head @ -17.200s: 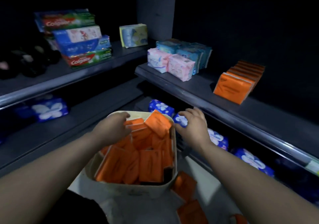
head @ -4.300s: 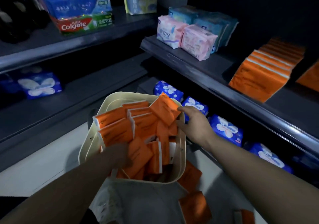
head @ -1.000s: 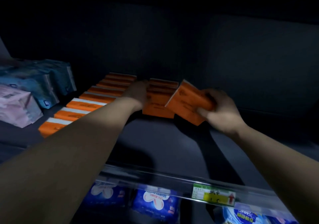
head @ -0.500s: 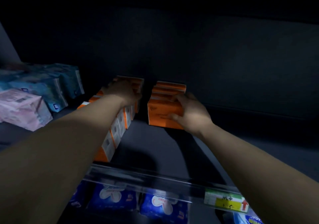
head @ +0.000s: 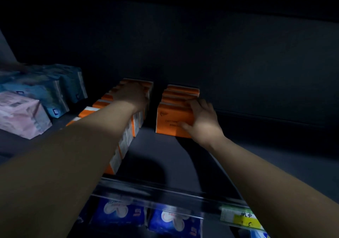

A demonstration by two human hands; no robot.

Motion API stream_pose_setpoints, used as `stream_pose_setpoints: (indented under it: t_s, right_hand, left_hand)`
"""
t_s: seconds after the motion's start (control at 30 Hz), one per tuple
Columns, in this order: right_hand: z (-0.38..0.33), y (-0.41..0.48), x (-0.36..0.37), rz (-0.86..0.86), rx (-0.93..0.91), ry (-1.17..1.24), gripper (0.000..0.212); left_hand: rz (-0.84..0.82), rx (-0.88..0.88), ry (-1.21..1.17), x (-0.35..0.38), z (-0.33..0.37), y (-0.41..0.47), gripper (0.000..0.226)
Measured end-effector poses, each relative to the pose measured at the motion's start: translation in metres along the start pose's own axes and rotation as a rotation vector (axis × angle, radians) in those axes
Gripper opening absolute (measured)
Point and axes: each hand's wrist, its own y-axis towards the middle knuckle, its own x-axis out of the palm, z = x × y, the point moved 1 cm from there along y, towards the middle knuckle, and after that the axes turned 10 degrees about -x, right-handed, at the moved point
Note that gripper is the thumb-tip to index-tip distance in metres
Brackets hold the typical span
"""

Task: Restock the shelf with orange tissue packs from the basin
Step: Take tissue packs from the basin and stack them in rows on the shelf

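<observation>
Two rows of orange tissue packs on the shelf (head: pixel 165 155), both running near to far, standing on edge. The right row (head: pixel 181 91) is short and sits far back, close to the dark back wall. Its front pack (head: pixel 170 122) faces the camera with small print on it. The right hand (head: pixel 203 122) grips that front pack: thumb across the near face, fingers (head: pixel 197 104) curled over the top right corner. The left row (head: pixel 134 126) is longer, from just behind the front rail (head: pixel 156 193) to the far end, level with the right row's back. A dark gap lies between the rows; they're not touching. The left hand (head: pixel 133 96) lies on top of the far packs of the left row, and its forearm covers much of the row. The left fingers are dark and blurred, so I can't tell if they're flat or curled round a pack. Left of the orange rows, on the same shelf: teal packs (head: pixel 45 91) and a pink pack (head: pixel 20 113) nearer and further left. A yellow-green price label (head: pixel 242 217) sits at the right end of the front rail. On the shelf below: blue packs with a white flower print (head: pixel 117 212), side by side under the rail.
</observation>
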Motion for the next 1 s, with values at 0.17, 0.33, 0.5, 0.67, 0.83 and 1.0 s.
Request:
stream_pose_setpoints:
  t_s: [0.17,0.33,0.5,0.67,0.83,1.0]
  right_hand:
    - [-0.003,-0.004,-0.004,-0.007,-0.014,0.006,0.067]
    - [-0.024,-0.012,-0.019,0.033,-0.037,0.015,0.066]
    - [-0.073,-0.030,-0.023,0.082,-0.131,0.036,0.058]
    - [-0.138,-0.062,-0.013,0.029,-0.257,0.150,0.057]
    - [-0.212,-0.094,0.002,-0.031,-0.391,0.215,0.056]
    - [-0.279,-0.124,0.034,-0.141,-0.475,0.308,0.050]
  left_hand:
    - [0.005,0.021,-0.043,-0.009,-0.005,-0.005,0.049]
    - [0.065,0.051,-0.011,-0.036,-0.019,-0.040,0.060]
    - [0.219,0.140,-0.025,-0.065,-0.061,-0.100,0.033]
    - [0.229,0.127,-0.065,-0.092,-0.128,-0.164,0.032]
    - [0.219,0.008,0.001,-0.109,-0.215,-0.237,0.034]
    - [0.020,-0.232,0.093,-0.099,-0.312,-0.285,0.030]
